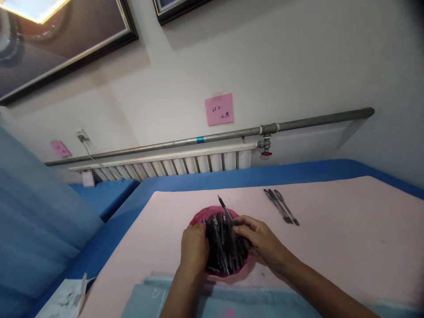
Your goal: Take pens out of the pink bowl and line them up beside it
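A pink basket (198, 215) with a wavy rim sits on the pale pink sheet (331, 234) that covers most of a blue bench (298, 170). It is packed with dark and clear pens (219, 247), most lying lengthwise, their ends pointing toward the wall.

The right hand (260, 238) is at the basket's right side, thumb and forefinger pinched narrowly on one pen (226, 210); its slender dark point is raised up and to the left, above the far rim. The left hand (194, 245) is at the opposite side, fingers curled in at the basket's left edge beside the pens. Whether they grip the rim or a pen cannot be told, since the back of the hand hides them.

Beyond the right hand, well apart from the basket, three loose pens (281, 206) lie close together on the sheet, slanting roughly the same way. A pale blue cloth (145, 296) lies along the near edge, below the basket, and a white paper (66, 296) is at the lower left.

Behind the bench, a white radiator (179, 166) runs beneath a metal pipe (159, 148), and a pink note (219, 109) with handwriting is stuck to the wall (298, 66) above. A blue curtain (39, 212) hangs at the left.
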Demonstrator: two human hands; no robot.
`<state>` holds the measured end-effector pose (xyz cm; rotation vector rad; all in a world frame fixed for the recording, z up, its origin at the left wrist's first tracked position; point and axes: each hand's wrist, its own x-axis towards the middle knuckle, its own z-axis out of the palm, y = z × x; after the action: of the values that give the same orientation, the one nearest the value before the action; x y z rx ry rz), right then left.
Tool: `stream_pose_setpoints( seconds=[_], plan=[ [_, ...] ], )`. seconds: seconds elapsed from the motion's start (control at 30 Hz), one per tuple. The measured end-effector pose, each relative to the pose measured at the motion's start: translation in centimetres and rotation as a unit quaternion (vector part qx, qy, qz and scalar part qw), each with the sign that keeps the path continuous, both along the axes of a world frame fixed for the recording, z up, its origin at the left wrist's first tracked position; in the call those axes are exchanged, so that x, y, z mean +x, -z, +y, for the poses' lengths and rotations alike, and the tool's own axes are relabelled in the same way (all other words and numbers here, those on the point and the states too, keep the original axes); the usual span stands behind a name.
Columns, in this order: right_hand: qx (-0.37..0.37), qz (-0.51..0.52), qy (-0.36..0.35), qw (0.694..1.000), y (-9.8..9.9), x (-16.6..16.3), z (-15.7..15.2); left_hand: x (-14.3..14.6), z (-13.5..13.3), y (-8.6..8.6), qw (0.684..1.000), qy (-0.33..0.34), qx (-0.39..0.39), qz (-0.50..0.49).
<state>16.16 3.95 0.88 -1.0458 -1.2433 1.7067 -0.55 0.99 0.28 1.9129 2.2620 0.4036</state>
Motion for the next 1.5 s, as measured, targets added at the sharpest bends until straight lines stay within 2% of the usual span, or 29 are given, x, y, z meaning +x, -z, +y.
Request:
stream_pose_setpoints(
  seconds=[0.13,0.27,0.37,0.43,0.53,0.6,0.67,0.73,0.83,1.07,1.27,1.5],
  plan=[
    [0.009,-0.012,-0.009,1.0,0.1,0.1,-0.1,-0.1,0.1,0.8,0.989,-0.014,0.073,-0.126],
    [0.03,-0.019,-0.012,0.999,0.6,0.1,0.2,-0.5,-0.1,1.4,0.942,-0.018,0.181,-0.28],
    [0.06,-0.036,-0.019,0.997,0.8,0.1,0.3,-1.1,-0.5,1.0,0.901,-0.03,0.185,-0.39],
    [0.094,-0.057,-0.043,0.993,0.6,0.1,0.0,-1.6,-0.8,0.5,0.841,-0.048,0.153,-0.517],
    [0.154,-0.106,-0.112,0.976,0.1,-0.1,-0.9,-2.1,-1.1,-0.1,0.691,-0.089,0.117,-0.708],
    [0.186,-0.145,-0.153,0.96,-0.2,-0.3,-1.5,-2.2,-1.2,-0.4,0.607,-0.111,0.116,-0.778],
    [0.209,-0.175,-0.178,0.946,-0.4,-0.5,-2.0,-2.2,-1.2,-0.5,0.554,-0.116,0.117,-0.816],
    [0.222,-0.189,-0.188,0.938,-0.4,-0.6,-2.2,-2.0,-1.1,-0.6,0.519,-0.113,0.118,-0.839],
    [0.222,-0.199,-0.19,0.935,-0.3,-0.7,-2.2,-1.8,-1.1,-0.5,0.499,-0.117,0.115,-0.851],
    [0.22,-0.206,-0.19,0.935,-0.4,-0.8,-2.2,-1.4,-0.9,-0.5,0.508,-0.167,0.135,-0.835],
    [0.215,-0.201,-0.181,0.938,-0.2,-0.9,-2.2,-1.0,-0.9,-0.5,0.505,-0.163,0.133,-0.837],
    [0.233,-0.216,-0.174,0.932,-0.1,-0.9,-2.4,-0.7,-0.4,0.5,0.461,-0.168,0.142,-0.86]
  ],
)
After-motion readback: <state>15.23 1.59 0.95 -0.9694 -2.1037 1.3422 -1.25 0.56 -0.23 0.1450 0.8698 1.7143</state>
